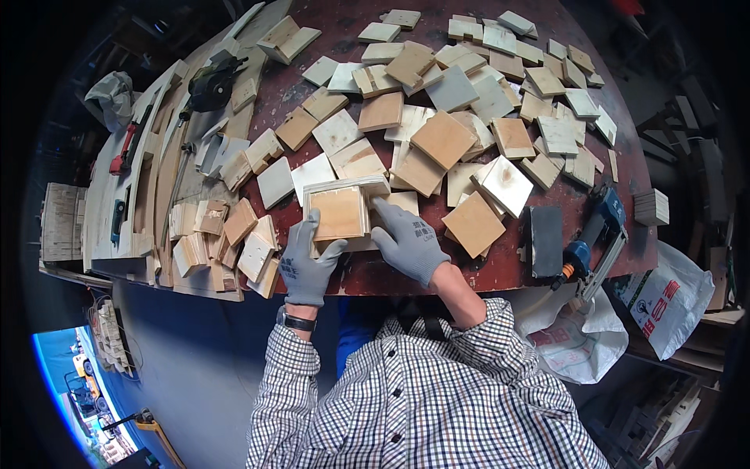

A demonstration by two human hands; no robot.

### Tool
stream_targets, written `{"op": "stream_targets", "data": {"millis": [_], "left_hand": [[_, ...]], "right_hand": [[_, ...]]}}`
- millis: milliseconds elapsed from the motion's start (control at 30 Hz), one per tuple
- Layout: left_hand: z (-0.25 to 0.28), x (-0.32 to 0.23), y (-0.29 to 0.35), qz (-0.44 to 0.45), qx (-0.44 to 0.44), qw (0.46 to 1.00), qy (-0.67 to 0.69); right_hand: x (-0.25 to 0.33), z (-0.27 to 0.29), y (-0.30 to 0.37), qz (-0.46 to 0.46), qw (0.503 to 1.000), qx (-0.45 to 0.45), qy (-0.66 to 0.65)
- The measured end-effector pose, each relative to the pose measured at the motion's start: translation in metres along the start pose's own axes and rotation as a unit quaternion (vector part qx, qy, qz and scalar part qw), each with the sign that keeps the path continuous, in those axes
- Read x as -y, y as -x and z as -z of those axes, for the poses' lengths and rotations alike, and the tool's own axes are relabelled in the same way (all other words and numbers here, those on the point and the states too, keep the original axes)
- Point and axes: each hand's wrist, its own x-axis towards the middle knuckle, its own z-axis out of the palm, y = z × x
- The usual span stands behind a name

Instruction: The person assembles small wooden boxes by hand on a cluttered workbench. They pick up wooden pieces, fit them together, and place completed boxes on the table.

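Both my hands wear grey gloves and hold a small box-like wooden assembly close to the table's front edge. It has a square plywood face with wooden side pieces around it. My left hand grips its left side, thumb on the lower front corner and fingers up the side. At the right side, my right hand has its fingers bent against the wood; part of them is hidden. Many loose square wooden blocks lie just beyond, among them a tan block and a pale block.
On the red table, a blue pneumatic nailer lies at the right beside a black slab. Wood offcuts, a black power tool and a red-handled tool lie on the left. White sacks hang below the right edge.
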Motion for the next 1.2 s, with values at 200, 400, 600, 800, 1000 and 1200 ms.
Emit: {"op": "stream_targets", "data": {"millis": [200, 400, 600, 800, 1000, 1200], "left_hand": [[0.0, 0.002, 0.006, 0.007, -0.008, 1.0, -0.014], [-0.001, -0.002, 0.004, 0.013, -0.014, 1.0, -0.001], [0.008, -0.003, 0.004, 0.056, 0.072, 0.996, -0.019], [0.006, 0.0, 0.005, 0.084, 0.075, 0.993, -0.014], [0.005, 0.004, 0.003, 0.071, 0.077, 0.994, 0.039], [0.006, 0.007, 0.004, 0.079, 0.075, 0.994, 0.014]], "right_hand": [[0.033, -0.003, -0.008, -0.023, 0.993, 0.039, 0.109], [0.028, 0.002, -0.012, -0.035, 0.999, 0.025, 0.0], [0.036, 0.017, -0.017, 0.018, 0.999, -0.046, 0.008], [0.012, 0.019, -0.026, -0.104, 0.987, 0.001, -0.124], [0.008, -0.007, -0.019, -0.151, 0.97, 0.055, -0.184], [0.031, -0.013, -0.009, 0.073, 0.992, -0.05, 0.087]]}}
